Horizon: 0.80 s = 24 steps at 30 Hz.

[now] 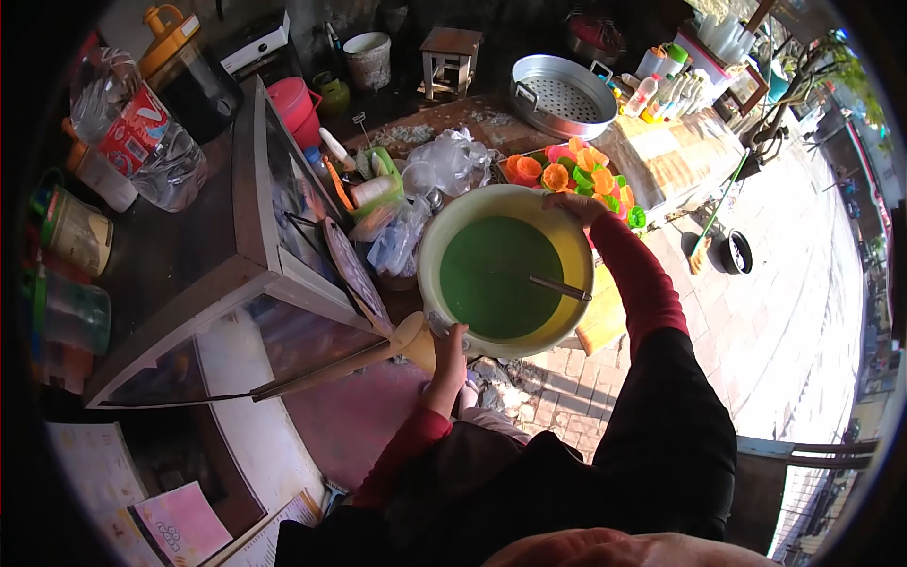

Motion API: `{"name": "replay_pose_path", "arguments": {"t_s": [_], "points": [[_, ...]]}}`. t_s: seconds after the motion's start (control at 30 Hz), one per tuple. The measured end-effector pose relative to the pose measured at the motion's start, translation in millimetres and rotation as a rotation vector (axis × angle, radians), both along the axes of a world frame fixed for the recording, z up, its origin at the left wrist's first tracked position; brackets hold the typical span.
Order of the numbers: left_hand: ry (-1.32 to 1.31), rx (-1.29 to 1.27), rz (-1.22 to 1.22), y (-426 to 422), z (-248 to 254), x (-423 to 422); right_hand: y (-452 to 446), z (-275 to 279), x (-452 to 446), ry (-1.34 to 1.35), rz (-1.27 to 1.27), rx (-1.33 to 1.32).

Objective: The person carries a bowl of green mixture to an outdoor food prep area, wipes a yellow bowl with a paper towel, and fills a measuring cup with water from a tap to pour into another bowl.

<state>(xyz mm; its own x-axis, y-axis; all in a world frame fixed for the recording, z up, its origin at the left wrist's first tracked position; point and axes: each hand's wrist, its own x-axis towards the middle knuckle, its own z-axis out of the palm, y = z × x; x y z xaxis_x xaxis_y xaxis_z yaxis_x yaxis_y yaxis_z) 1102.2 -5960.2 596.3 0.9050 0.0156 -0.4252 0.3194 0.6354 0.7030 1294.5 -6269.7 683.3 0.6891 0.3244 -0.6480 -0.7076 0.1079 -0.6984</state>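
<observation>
A large pale yellow basin is held out in front of me, with green liquid inside. A metal handle, perhaps a ladle's, rests against the basin's inner wall; its other end is hidden in the liquid. My left hand is closed on the near left rim. On the far right rim, my right hand has its fingers wrapped over the edge. Orange, green and red molded cups lie just beyond the basin.
A glass display case stands close on the left, with a water bottle on top. A perforated steamer pan sits on the table at the back. Plastic bags lie left of the cups. A broom stands on the right.
</observation>
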Motion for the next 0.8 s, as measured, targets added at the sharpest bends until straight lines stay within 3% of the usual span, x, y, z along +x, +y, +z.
{"name": "replay_pose_path", "arguments": {"t_s": [0.13,0.63,0.8], "points": [[0.049,-0.053,-0.009,-7.2,27.0,11.3,-4.4,-9.6,32.9,0.003,0.046,-0.078],[-0.004,-0.088,0.044,-32.3,9.1,59.6,10.6,0.3,118.7,0.002,0.149,-0.339],[0.002,-0.142,0.053,-37.9,3.8,71.4,18.7,15.4,127.0,-0.028,0.19,-0.235]]}}
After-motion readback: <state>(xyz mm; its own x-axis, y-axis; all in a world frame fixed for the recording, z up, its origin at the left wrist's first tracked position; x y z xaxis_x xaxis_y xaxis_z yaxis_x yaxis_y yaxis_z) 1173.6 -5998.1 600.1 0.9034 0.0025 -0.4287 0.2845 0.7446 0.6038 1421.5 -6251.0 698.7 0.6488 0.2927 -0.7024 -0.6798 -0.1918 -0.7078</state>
